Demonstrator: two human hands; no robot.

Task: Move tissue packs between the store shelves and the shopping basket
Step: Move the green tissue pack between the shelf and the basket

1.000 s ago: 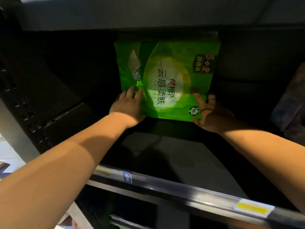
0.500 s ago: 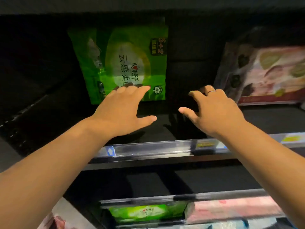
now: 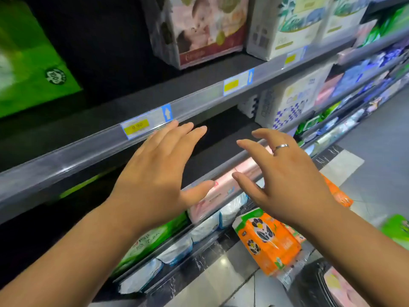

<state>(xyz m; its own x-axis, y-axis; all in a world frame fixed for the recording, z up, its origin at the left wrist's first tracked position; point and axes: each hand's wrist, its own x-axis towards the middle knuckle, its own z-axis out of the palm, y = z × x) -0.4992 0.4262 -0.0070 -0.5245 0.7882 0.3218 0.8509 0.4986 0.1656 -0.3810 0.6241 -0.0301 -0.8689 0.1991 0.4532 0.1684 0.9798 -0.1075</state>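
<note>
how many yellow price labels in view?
3 yellow labels, all on the upper shelf rail: one above the left hand's fingertips, one mid-rail, one farther right below the white packs. Blurred lower rails may carry more.

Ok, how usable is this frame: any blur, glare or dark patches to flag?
Head view: left hand and right hand fairly sharp; green pack at top left and packs at far right smeared by motion blur. Head view: shelf recess nearly black; price rail shows soft glare and tilts across the wide-angle frame.
</note>
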